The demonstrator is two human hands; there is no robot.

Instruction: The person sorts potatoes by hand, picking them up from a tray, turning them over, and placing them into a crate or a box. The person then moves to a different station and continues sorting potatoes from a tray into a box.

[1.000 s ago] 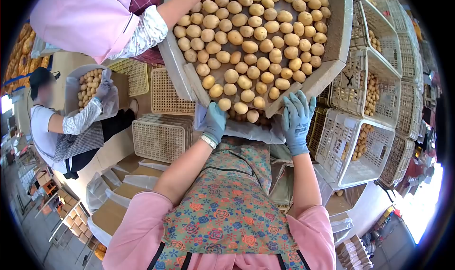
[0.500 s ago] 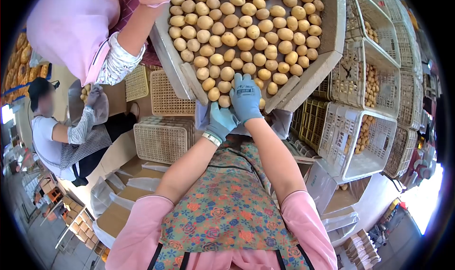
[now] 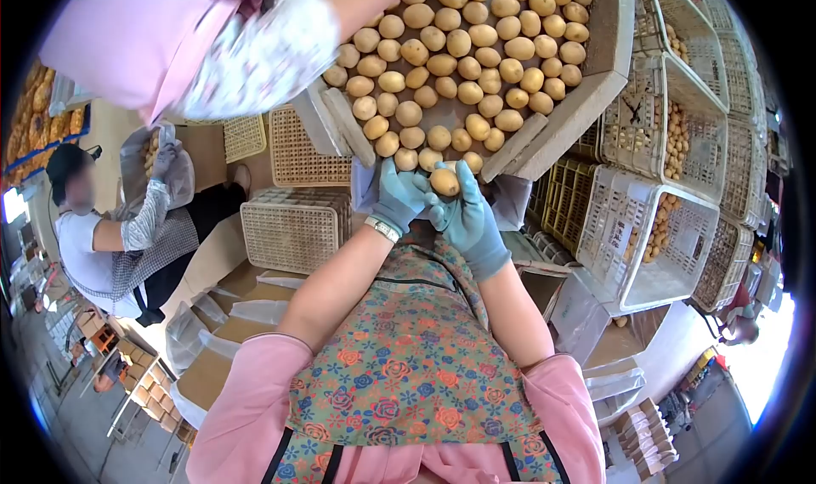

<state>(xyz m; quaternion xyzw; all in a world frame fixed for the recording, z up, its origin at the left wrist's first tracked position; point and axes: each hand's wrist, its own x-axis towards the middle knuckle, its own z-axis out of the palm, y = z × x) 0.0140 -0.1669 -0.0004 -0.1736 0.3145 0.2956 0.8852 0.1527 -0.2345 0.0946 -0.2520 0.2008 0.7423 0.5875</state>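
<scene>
A yellow potato (image 3: 444,181) is held up in the gloved fingers of my right hand (image 3: 473,229), just below the narrow mouth of a sorting table. My left hand (image 3: 399,202), in a matching blue-grey glove, is cupped beside it. Its fingers reach to the potatoes at the mouth, and its thumb side lies close to my right fingertips. Many loose potatoes (image 3: 442,65) are spread over the table, which narrows toward me between raised wooden sides (image 3: 557,127). A white bag or liner (image 3: 510,212) hangs under the mouth, partly hidden by my hands.
Stacked white crates (image 3: 633,237) with potatoes stand on the right. Woven-pattern plastic baskets (image 3: 289,233) and lined cartons (image 3: 229,339) sit on the left. A co-worker's sleeved arm (image 3: 263,55) reaches across the table's upper left. Another person (image 3: 110,237) handles a bag farther left.
My right hand has drawn back from among the potatoes and turned, now with a potato in its fingers. The co-worker's arm has swung over the table.
</scene>
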